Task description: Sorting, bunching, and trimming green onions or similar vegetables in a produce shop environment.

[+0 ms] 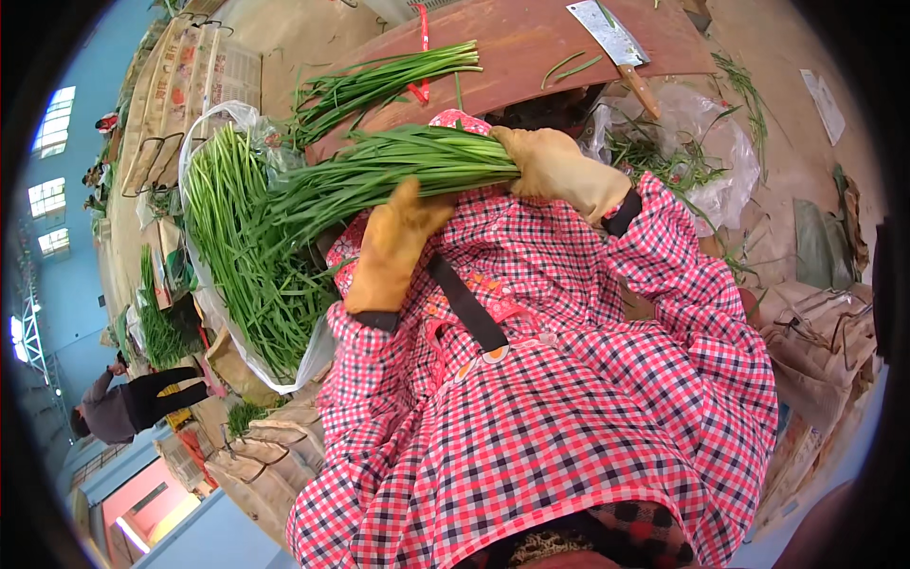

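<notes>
A bunch of garlic chives [398, 162] stretches across my lap, its leaves reaching left and its pale stem ends at the right. My right hand [565, 171], in a beige work glove, grips the stem ends. In an orange-tan glove, slightly blurred, my left hand [394, 242] is by the lower edge of the leaves with its fingers apart; whether it touches them is unclear. To its left, a clear plastic bag [288, 384] holds many loose chives [238, 249], which the bunch's leaf tips overlap. Another bunch of chives [387, 82] lies on the reddish board ahead.
A cleaver [611, 35] rests on the reddish wooden board [519, 64], handle towards me, near a red tie strip [424, 43]. Chive scraps lie on a plastic sheet [732, 163] at right. Cardboard boxes [188, 92] stand at left; farther off is a person [135, 405].
</notes>
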A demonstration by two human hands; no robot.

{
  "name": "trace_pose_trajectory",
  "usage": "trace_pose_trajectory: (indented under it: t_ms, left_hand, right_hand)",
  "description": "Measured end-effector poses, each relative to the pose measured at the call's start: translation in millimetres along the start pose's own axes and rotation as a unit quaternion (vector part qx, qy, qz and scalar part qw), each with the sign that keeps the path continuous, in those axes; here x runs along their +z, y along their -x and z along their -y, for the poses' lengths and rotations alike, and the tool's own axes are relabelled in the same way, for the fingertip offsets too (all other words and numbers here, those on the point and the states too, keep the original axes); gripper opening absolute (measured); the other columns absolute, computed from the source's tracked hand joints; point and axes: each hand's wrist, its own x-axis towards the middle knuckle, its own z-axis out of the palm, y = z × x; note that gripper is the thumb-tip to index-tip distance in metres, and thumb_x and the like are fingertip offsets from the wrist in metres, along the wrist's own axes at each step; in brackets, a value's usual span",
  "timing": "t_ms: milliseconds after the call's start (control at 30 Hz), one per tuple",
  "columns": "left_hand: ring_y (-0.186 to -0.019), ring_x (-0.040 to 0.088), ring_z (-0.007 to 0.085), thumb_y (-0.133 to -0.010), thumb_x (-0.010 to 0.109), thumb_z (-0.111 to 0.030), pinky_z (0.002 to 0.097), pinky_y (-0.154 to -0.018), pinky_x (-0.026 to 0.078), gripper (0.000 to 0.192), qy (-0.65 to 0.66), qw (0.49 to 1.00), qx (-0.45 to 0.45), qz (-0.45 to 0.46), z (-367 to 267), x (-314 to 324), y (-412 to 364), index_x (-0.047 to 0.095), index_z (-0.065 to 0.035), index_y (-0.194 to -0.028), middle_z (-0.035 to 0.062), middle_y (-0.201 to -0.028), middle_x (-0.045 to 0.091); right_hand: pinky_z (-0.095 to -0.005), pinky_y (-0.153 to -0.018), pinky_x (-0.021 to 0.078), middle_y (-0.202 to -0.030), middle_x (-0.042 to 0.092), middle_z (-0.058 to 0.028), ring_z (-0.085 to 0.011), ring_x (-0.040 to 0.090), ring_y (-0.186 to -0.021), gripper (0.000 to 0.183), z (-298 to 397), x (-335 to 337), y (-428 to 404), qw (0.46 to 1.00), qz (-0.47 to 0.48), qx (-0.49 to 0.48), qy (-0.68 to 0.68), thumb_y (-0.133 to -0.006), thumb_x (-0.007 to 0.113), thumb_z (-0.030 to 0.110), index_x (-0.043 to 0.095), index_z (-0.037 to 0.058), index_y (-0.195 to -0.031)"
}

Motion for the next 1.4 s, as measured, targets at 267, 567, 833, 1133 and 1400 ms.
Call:
trace_pose_trajectory:
  t_ms: [267, 567, 833, 1133, 1400]
  left_hand:
    - [-0.119, 0.061, 0.0397, -0.069, 0.088, -0.024, 0.0493, -0.104, 0.046, 0.077, -0.56, 0.789, 0.245, -0.07, -52.9, 60.7, 29.7, 0.055, 0.0042, -0.133, 0.0204, -0.127, 0.065]
    - [-0.126, 0.053, 0.0406, -0.06, 0.09, -0.024, 0.0505, -0.111, 0.039, 0.094, -0.597, 0.66, 0.446, -0.09, 28.2, 28.7, -81.1, 0.05, -0.0039, -0.143, 0.0201, -0.135, 0.058]
    - [-0.07, 0.069, 0.036, -0.056, 0.072, -0.015, 0.0476, -0.06, 0.051, 0.023, -0.616, 0.742, 0.24, -0.111, 26.1, 32.1, -114.4, 0.068, -0.0115, -0.079, 0.0164, -0.075, 0.069]
    - [-0.096, 0.069, 0.0419, -0.073, 0.082, -0.032, 0.0487, -0.08, 0.055, 0.046, -0.582, 0.795, 0.099, -0.141, 8.1, 27.4, -99.5, 0.066, -0.0091, -0.11, 0.0209, -0.098, 0.073]
    - [-0.101, 0.068, 0.0413, -0.071, 0.081, -0.026, 0.0487, -0.086, 0.054, 0.057, -0.599, 0.792, 0.039, -0.109, -10.3, 38.4, -98.6, 0.061, -0.0074, -0.12, 0.0225, -0.102, 0.072]
  right_hand:
    - [-0.0475, -0.078, 0.0564, -0.094, 0.072, -0.0221, -0.0396, 0.071, -0.093, 0.044, 8.9, -52.9, -13.1, 0.993, 0.094, -0.062, 0.037, -0.075, 0.077, 0.025, 0.065, 0.0052, -0.112]
    - [-0.0323, -0.057, 0.0497, -0.086, 0.072, -0.0043, -0.0147, 0.064, -0.068, 0.018, -47.0, -81.0, -51.5, 0.941, 0.285, -0.15, -0.106, -0.077, 0.076, 0.013, 0.073, 0.0085, -0.094]
    - [-0.0359, -0.078, 0.0537, -0.086, 0.074, -0.0076, -0.0153, 0.068, -0.079, 0.044, 0.1, -111.8, -70.2, 0.949, 0.307, -0.072, -0.022, -0.062, 0.087, 0.023, 0.076, 0.0057, -0.101]
    - [-0.0296, -0.096, 0.0505, -0.118, 0.07, -0.0111, -0.0185, 0.066, -0.108, 0.05, -101.2, -48.8, 28.1, 0.803, -0.318, 0.023, -0.504, -0.094, 0.074, 0.021, 0.059, -0.0013, -0.136]
    - [-0.0367, -0.098, 0.0529, -0.141, 0.059, -0.0151, -0.0248, 0.064, -0.118, 0.062, -69.0, 79.1, 27.3, 0.657, -0.392, 0.008, -0.644, -0.1, 0.066, 0.036, 0.046, 0.0012, -0.148]
